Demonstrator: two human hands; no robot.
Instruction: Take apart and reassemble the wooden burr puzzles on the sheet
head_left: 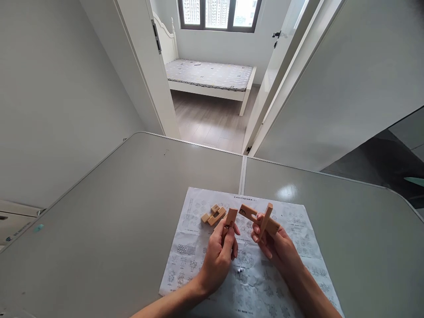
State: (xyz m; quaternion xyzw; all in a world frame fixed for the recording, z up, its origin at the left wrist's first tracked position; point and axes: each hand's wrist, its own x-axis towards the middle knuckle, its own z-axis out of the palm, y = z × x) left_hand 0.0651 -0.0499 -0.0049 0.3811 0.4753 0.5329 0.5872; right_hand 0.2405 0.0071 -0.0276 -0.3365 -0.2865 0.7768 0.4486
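My left hand (218, 256) is closed around a notched wooden puzzle piece (232, 215), whose top end sticks up past the fingers. In my right hand (281, 245) are two crossed wooden puzzle pieces: a flat one with a dark mark (247, 212) and a narrow stick (266, 217) lying across it. The two hands are apart, with a small gap between their pieces. Just beyond my left hand, several more wooden puzzle pieces (216, 215) sit in a small cluster on a printed paper sheet (195, 265). Fingers hide parts of the held pieces.
Small line diagrams cover the sheet, which lies on a grey table (115, 229) with a metal seam (243, 174). A tiny white scrap (240, 270) rests between my forearms. Beyond the table edge, a doorway shows a bed (212, 75) beneath a window (217, 15).
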